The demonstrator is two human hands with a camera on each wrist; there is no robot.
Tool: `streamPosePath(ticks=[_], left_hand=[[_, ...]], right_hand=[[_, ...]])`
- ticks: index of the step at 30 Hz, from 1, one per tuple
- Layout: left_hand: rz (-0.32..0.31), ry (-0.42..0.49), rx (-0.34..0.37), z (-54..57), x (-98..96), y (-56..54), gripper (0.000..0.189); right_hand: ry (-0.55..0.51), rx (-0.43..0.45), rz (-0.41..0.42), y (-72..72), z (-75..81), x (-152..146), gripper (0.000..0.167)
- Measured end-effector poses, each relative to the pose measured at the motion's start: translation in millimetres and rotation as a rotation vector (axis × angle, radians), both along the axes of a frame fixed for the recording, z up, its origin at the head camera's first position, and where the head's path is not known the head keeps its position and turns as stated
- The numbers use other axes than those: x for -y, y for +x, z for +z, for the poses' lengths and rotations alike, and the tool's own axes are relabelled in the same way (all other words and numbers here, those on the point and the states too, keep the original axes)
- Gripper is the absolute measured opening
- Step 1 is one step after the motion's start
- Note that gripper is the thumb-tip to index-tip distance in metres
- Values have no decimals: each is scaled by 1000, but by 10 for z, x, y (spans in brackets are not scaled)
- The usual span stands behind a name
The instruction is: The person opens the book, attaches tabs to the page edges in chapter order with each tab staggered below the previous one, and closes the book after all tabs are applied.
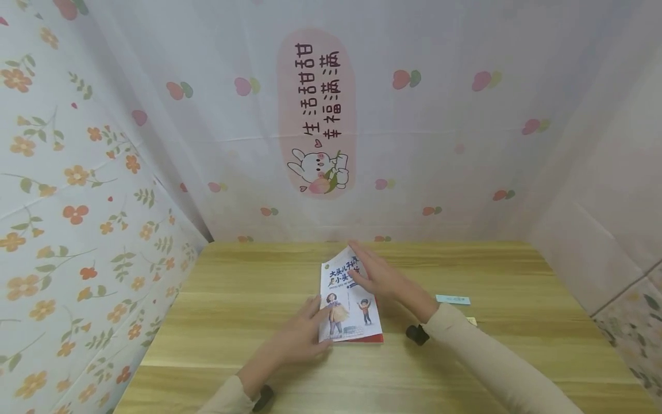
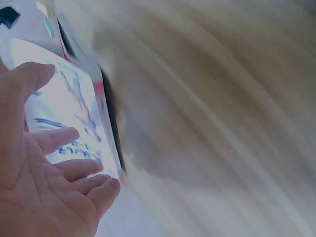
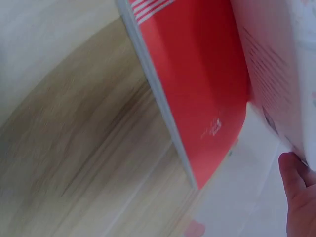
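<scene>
In the head view, a book (image 1: 336, 287) with a white illustrated cover lies near the middle of the wooden table. Its front cover is partly lifted on the right side, and a red page (image 1: 371, 339) shows beneath; the right wrist view shows more of this red page (image 3: 197, 89). My right hand (image 1: 385, 279) pinches the cover near its upper right, thumb over the front; most of that hand is out of its wrist view. At the lower left edge of the book rests my left hand (image 1: 302, 333), its fingers loosely bent over the cover (image 2: 71, 106).
A light blue slip (image 1: 452, 299) and a small yellow slip (image 1: 471, 321), partly behind the right sleeve, lie on the table (image 1: 233, 287) to the right. Patterned curtains (image 1: 439, 144) stand behind and beside the table.
</scene>
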State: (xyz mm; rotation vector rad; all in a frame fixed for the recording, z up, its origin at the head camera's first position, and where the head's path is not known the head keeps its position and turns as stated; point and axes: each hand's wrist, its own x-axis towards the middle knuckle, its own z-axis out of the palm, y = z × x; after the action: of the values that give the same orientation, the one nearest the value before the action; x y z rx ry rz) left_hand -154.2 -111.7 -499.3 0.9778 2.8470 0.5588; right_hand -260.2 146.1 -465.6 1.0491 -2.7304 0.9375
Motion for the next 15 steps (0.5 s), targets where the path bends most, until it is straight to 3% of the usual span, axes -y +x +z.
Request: streamPosePath(ticks=[4,11,15], left_hand=[[25,-9,-22,60,216,32,69],[122,1,-10,126,577,117,68],[172,3,-3,151,729,166,70]], right_hand=[[-34,71,-11,47,7,95,72],[-165,24,30,112,-14,262,64],[-210,56,72,153,-28,363,62]])
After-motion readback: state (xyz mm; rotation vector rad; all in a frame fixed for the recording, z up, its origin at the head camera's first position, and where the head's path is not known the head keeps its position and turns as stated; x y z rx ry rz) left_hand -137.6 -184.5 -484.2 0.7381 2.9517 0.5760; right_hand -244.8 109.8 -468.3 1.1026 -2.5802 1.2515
